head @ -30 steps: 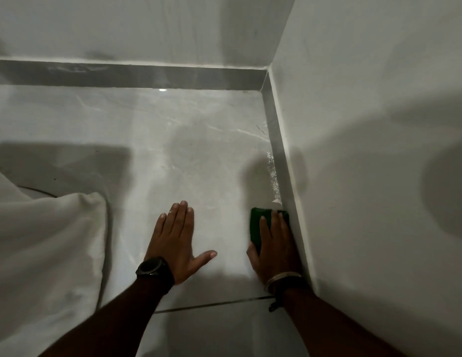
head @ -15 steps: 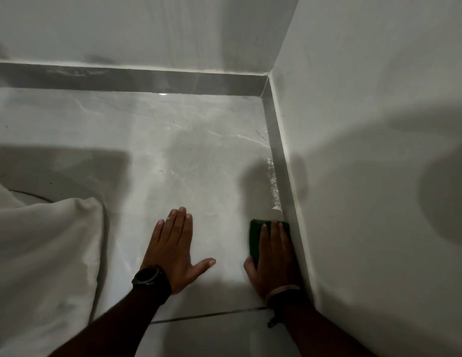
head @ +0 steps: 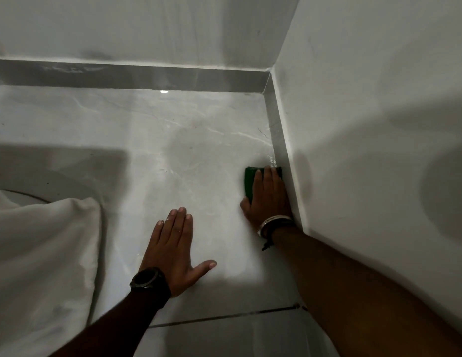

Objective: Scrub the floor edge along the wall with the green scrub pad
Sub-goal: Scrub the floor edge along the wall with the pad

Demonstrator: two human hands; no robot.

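Observation:
The green scrub pad (head: 250, 182) lies flat on the pale marble floor, tight against the grey skirting (head: 279, 140) of the right wall. My right hand (head: 268, 199) presses down on the pad with its fingers stretched over it, so only the pad's left and far edges show. A small patch of white foam (head: 271, 160) sits on the floor edge just beyond the pad. My left hand (head: 174, 249) rests flat on the floor, fingers spread, well to the left and nearer to me, holding nothing. It wears a dark watch.
White cloth (head: 41, 256) bulges over the floor at the left. The right wall (head: 366, 124) rises right beside my right arm. The far wall's skirting (head: 137, 77) meets the right skirting in a corner. A dark grout line (head: 224, 316) crosses the floor near me.
My right hand has pushed the pad forward along the skirting toward the corner, covering most of the foam streak. My left hand has stayed planted on the floor.

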